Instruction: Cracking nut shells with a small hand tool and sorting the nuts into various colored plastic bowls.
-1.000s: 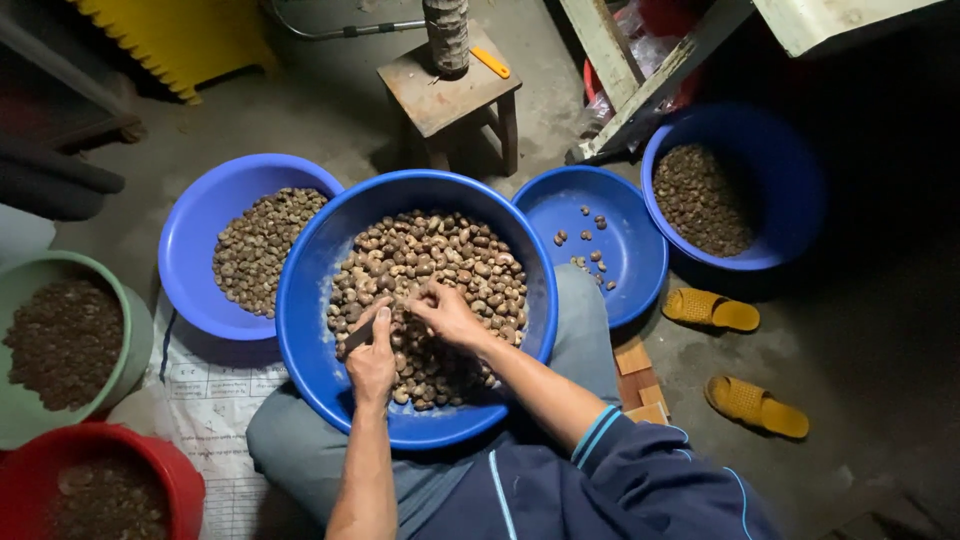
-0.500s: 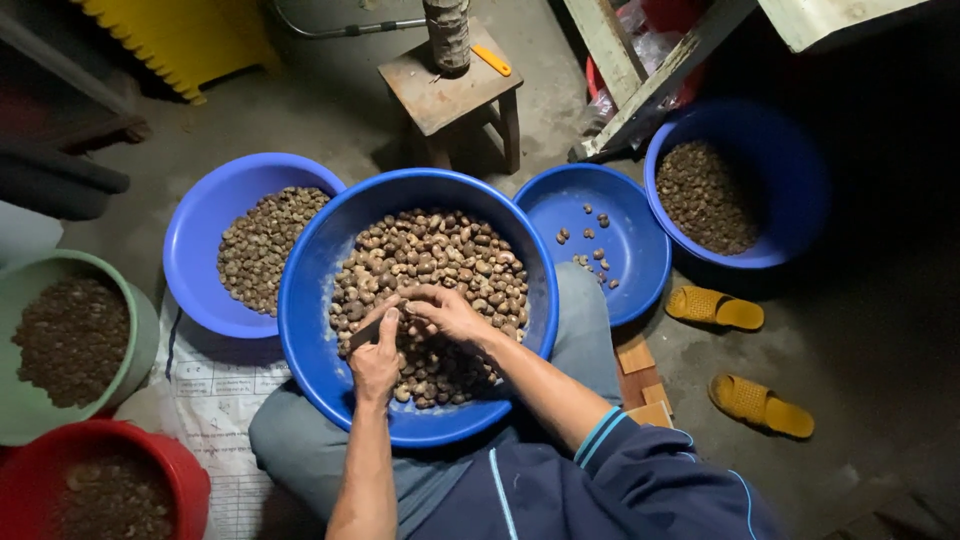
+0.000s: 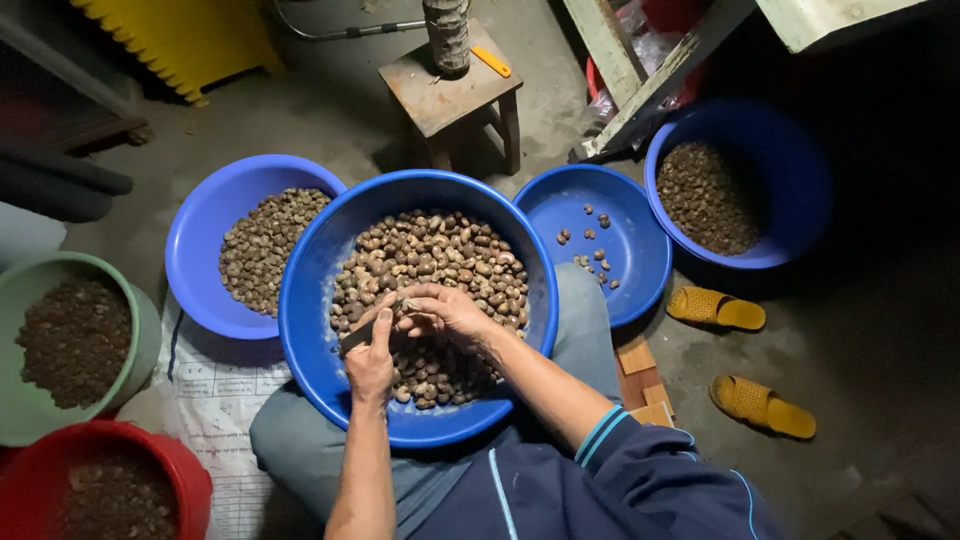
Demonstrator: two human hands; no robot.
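Observation:
A large blue basin (image 3: 310,350) rests on my lap, heaped with brown nuts (image 3: 440,250). My left hand (image 3: 370,365) is over the basin's near side, closed around a small dark knife (image 3: 355,337) with its index finger laid along it. My right hand (image 3: 445,312) is just to its right, fingers pinched on a single nut (image 3: 408,304) held against the blade tip. Both hands hover right above the nut pile.
A blue basin of paler nuts (image 3: 200,260) sits to the left, and a blue basin (image 3: 640,260) with a few pieces to the right. A blue tub (image 3: 790,190), green bowl (image 3: 140,350) and red bowl (image 3: 190,480) hold dark bits. A wooden stool (image 3: 450,90) and yellow sandals (image 3: 715,308) lie beyond.
Both hands stay over the same spot of the basin. The left hand's finger and knife have shifted slightly toward the nut pinched in the right hand.

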